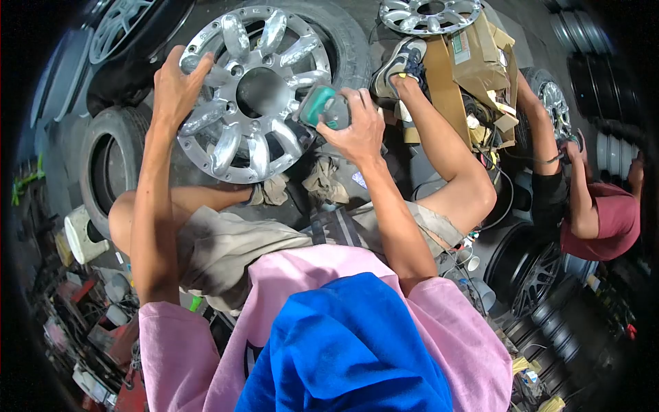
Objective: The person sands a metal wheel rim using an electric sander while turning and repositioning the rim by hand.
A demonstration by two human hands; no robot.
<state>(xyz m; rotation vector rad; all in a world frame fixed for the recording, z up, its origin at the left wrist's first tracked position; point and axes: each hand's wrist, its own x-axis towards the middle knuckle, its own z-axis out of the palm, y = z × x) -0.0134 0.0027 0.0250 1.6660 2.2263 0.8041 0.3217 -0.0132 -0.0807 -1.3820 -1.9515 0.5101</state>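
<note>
A shiny multi-spoke wheel face (pixel 257 145) rests tilted against a black tire (pixel 350 51) in front of me. My left hand (pixel 180 84) grips the wheel's rim at its upper left, thumb and fingers around the edge. In my right hand (pixel 355 125) is a green and grey power sander (pixel 319 106), its head at the right-hand spokes near the hub. The sander's underside is hidden. The wheel's centre hole looks dark and blurred.
Another wheel face (pixel 431 15) lies at the top, beside a cardboard box (pixel 447 89) of scraps. A tire (pixel 110 161) stands at left near a white stool (pixel 84 235). At right a co-worker in a red shirt (pixel 603 221) works by more wheels. Cables (pixel 506 185) trail nearby.
</note>
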